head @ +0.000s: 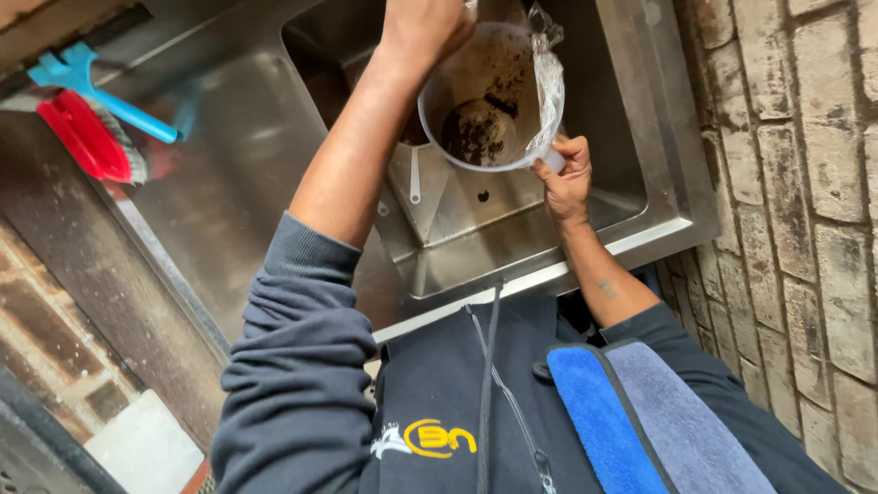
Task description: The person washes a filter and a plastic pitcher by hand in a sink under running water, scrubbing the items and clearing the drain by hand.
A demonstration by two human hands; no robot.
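While I hold the tub (489, 96) tilted over the sink (640, 137), my right hand (567, 178) pinches its lower rim, fingers curled tight on the edge. My left hand (425, 27) is up at the far rim, near the sink's back wall, but the frame cuts it off, so I cannot tell whether those fingers are closed. Dark grounds (476, 133) cling to the tub's bottom, and loose plastic film (547, 78) hangs off its right side. I reckon the wet rim could slip from my right pinch, dropping the tub into the basin, or the film could slide down with the muck and block the drain. A brush (91, 137) lies at the worktop's left edge.
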